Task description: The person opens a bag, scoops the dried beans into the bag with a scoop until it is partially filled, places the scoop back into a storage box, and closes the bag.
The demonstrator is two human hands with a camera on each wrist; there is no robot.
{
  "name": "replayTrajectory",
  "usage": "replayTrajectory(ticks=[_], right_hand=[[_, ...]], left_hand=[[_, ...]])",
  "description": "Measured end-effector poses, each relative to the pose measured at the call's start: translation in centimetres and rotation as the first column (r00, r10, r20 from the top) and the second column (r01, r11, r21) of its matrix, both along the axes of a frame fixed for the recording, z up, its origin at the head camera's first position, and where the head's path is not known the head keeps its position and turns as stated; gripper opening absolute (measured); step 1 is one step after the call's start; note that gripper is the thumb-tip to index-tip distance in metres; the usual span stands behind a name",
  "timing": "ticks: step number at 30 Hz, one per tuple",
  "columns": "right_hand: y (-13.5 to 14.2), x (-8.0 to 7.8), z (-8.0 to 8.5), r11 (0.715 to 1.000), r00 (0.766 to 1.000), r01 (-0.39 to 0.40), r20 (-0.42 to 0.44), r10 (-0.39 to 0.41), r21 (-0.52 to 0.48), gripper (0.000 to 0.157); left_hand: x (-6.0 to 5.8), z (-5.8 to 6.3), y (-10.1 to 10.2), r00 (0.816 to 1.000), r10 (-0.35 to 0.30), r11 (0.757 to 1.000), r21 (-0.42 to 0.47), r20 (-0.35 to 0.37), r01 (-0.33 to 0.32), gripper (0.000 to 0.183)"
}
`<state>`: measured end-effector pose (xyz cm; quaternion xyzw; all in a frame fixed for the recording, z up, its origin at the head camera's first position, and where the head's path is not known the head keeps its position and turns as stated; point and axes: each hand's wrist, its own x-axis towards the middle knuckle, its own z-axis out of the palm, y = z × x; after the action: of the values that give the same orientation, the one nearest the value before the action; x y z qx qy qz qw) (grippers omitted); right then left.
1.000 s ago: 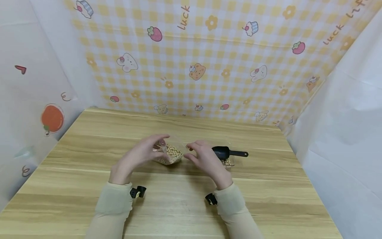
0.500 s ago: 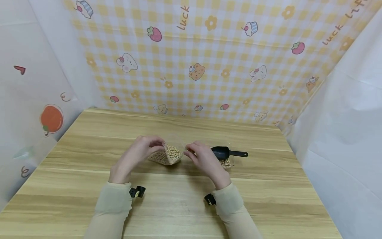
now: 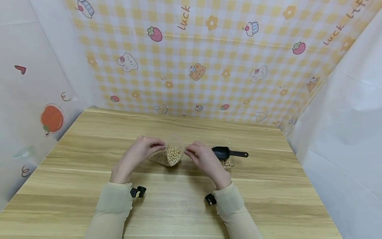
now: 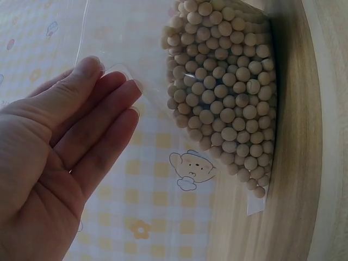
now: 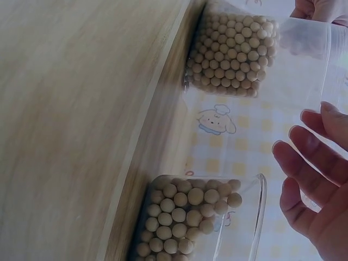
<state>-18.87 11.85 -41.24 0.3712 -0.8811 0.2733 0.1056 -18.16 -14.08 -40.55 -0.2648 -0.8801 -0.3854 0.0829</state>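
Observation:
A clear plastic bag (image 3: 159,158) stands on the table, its mouth spread apart, with small round tan beads (image 3: 173,154) filling its lower part. My left hand (image 3: 138,152) pinches the left edge of the mouth between thumb and fingertips. On the opposite edge, my right hand (image 3: 206,160) pinches the film with thumb and forefinger. In the right wrist view its other fingers (image 5: 310,179) are spread loosely below the rim. The left wrist view shows the beads (image 4: 223,92) piled against the clear film, beyond the left fingertips.
Right of the bag, partly behind my right hand, stands a clear container (image 5: 261,212) of similar beads. A black scoop (image 3: 221,153) lies across its top, handle pointing right. A checked cloth (image 3: 167,66) hangs behind the wooden table (image 3: 167,205).
My left fingers, earlier spread wide around the bag's left side, have closed to pinch its edge. The bag's mouth looks rounder. The right hand stays nearly in place; container and scoop are unmoved.

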Motion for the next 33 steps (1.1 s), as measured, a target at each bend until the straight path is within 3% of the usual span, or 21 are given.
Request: replayTrajectory(ticks=[12, 19, 23, 29, 33], right_hand=[[0.00, -0.13, -0.11, 0.999, 1.000, -0.016, -0.005, 0.016, -0.030, 0.013], [-0.09, -0.21, -0.22, 0.997, 0.998, -0.056, -0.017, 0.055, -0.049, 0.029], [-0.22, -0.16, -0.28, 0.996, 0.997, -0.077, -0.018, 0.077, -0.046, 0.021], [-0.16, -0.16, -0.30, 0.999, 0.998, -0.034, 0.048, 0.035, -0.032, 0.009], [0.39, -0.30, -0.06, 0.999, 0.999, -0.025, 0.038, 0.026, -0.022, 0.002]], left_hand=[[0.03, -0.15, -0.09, 0.999, 0.007, 1.000, 0.002, 0.049, -0.007, 0.016], [0.11, -0.18, -0.13, 0.997, 0.013, 0.999, 0.031, 0.071, -0.015, 0.016], [0.17, -0.17, -0.21, 0.998, 0.022, 0.999, 0.023, 0.054, -0.024, 0.016], [0.29, -0.03, -0.56, 0.997, 0.030, 0.999, 0.029, 0.066, -0.032, 0.016], [0.28, 0.12, -0.86, 0.995, 0.039, 0.999, 0.035, 0.087, -0.042, 0.017]])
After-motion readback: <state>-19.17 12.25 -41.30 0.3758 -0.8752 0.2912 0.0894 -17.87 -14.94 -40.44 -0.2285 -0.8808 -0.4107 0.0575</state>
